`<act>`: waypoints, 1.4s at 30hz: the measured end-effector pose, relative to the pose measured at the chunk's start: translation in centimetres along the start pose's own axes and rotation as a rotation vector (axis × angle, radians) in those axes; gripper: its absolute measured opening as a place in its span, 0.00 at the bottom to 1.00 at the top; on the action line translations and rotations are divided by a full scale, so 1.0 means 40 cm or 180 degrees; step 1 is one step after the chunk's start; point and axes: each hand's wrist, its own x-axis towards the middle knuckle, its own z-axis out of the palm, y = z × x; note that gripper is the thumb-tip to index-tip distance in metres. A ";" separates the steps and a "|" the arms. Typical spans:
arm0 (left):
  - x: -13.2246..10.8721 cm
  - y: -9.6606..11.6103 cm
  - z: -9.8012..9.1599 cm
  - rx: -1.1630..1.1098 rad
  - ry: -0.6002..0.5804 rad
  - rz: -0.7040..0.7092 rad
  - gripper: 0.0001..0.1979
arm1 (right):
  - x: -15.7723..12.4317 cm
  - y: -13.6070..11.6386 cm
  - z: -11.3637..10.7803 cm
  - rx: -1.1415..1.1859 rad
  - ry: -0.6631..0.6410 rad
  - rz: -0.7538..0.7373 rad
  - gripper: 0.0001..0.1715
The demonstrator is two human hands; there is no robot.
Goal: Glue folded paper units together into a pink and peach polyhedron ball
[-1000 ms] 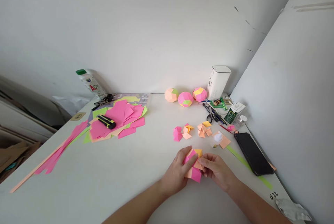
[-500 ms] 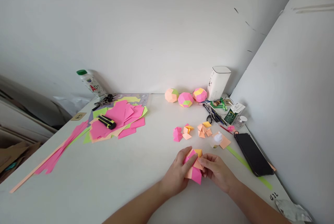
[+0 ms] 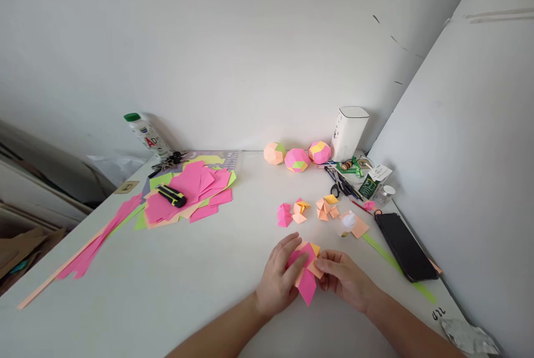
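Paper model point(image 3: 308, 277): held at the lower centre of the frame, between both hands; faceted in pink, peach and yellow, with a pink flap point(image 3: 307, 289) jutting toward the bottom edge.
Left hand point(image 3: 277, 277): curled around the left side of the paper model, with the thumb across its pink face; closed enough to steady it.
Right hand point(image 3: 344, 280): pinching the peach right edge, thumb against forefinger, below the yellow corner.
Build so far: partly done, to judge by several coloured facets already meeting.
Left over: apparently some joining, given the pink flap sticking out free.
Far side of the model: hidden behind fingers; impossible to tell whether open or closed there.
Finished-looking balls: lined up by the wall point(image 3: 250, 57), right of the frame's centre: peach-and-green ball point(image 3: 273, 153), pink ball point(image 3: 297, 160), pink-and-yellow ball point(image 3: 319, 152).
Smaller folded groups: lying above the hands, right of centre: pink cluster point(image 3: 284, 215), peach-and-yellow cluster point(image 3: 299, 210), peach cluster point(image 3: 327, 207); not joined to the model.
Small bottle point(image 3: 348, 220): standing just beside a peach sheet point(image 3: 360, 227), right of centre.
Paper pile point(image 3: 196, 182): spread left of centre, under a cutter point(image 3: 172, 195); apparently uncut or unfolded stock.
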 end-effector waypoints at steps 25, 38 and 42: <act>-0.003 -0.003 -0.019 -0.0066 0.0226 0.0616 0.14 | -0.003 0.021 0.007 0.0091 0.0093 0.0312 0.21; -0.004 0.007 -0.003 -0.0645 -0.0068 0.0262 0.25 | 0.001 0.018 0.002 0.0302 0.0060 0.0099 0.19; 0.002 0.017 0.003 -0.1533 -0.0622 -0.0106 0.38 | 0.003 -0.001 -0.011 0.0431 0.0211 -0.0155 0.18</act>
